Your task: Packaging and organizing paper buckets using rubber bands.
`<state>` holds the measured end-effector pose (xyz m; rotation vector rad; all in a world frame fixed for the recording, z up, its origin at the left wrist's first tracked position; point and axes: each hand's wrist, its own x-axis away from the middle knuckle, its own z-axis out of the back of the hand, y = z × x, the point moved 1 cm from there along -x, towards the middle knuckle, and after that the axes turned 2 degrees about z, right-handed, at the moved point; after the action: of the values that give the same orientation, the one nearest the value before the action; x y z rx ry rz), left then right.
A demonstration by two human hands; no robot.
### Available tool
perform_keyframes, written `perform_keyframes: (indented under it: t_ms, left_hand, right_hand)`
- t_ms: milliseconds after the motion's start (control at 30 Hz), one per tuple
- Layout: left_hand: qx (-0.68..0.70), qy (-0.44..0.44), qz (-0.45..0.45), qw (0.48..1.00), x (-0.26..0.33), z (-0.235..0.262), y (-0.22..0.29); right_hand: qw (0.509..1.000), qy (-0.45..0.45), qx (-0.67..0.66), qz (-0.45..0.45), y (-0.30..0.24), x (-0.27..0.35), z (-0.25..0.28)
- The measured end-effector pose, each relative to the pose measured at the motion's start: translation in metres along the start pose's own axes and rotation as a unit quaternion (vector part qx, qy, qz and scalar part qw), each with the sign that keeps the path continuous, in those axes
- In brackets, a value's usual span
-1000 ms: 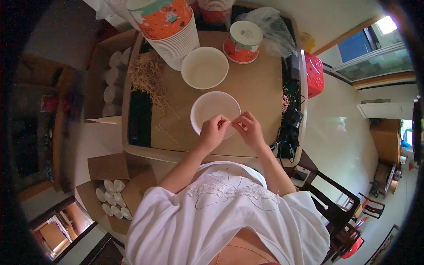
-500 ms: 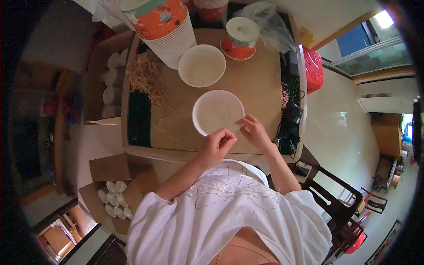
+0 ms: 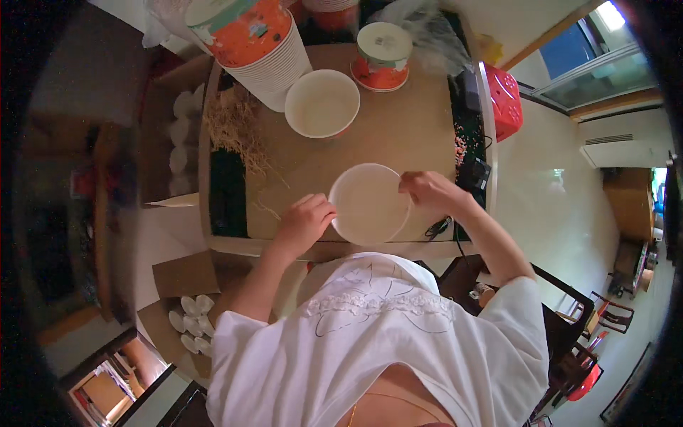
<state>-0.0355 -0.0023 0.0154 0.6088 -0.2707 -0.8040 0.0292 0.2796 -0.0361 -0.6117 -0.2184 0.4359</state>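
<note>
A round white paper tub is at the near edge of the table, its wide mouth facing up. My left hand is closed at the left of its rim, fingertips pinching the edge. On the opposite side my right hand is closed too, fingers bent over the upper right rim. Whether a thin strand is also between the fingers cannot be made out. Just beyond is a second open paper tub. To the left lies a heap of tan twine with loose ends trailing towards me.
Tall stacked orange-and-white paper tubs lean at the back left. A smaller orange-and-green tub and a clear plastic bag are behind. Cables and a black adapter line the right edge. Cardboard boxes stand left, a red stool right.
My hands have moved apart from close together at the near rim to opposite sides of the tub. The tub has shifted towards me and slightly right.
</note>
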Motion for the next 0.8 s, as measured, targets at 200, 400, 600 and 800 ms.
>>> perform_keyframes:
  t_ms: [200, 400, 600, 800]
  left_hand:
    - [0.018, -0.059, -0.005, 0.998, -0.010, -0.022, -0.014]
    - [0.269, -0.108, 0.139, 0.947, -0.005, -0.079, -0.022]
    - [0.604, -0.059, 0.283, 0.743, -0.009, -0.103, -0.015]
    - [0.709, 0.001, 0.304, 0.636, -0.018, -0.091, 0.017]
  right_hand:
    - [0.959, -0.130, 0.237, 0.089, 0.032, -0.048, 0.012]
    - [0.944, 0.001, 0.291, 0.153, 0.047, -0.096, 0.030]
    - [0.965, 0.235, -0.110, -0.047, -0.029, -0.056, 0.028]
    - [0.774, 0.070, -0.596, -0.201, -0.077, 0.008, -0.084]
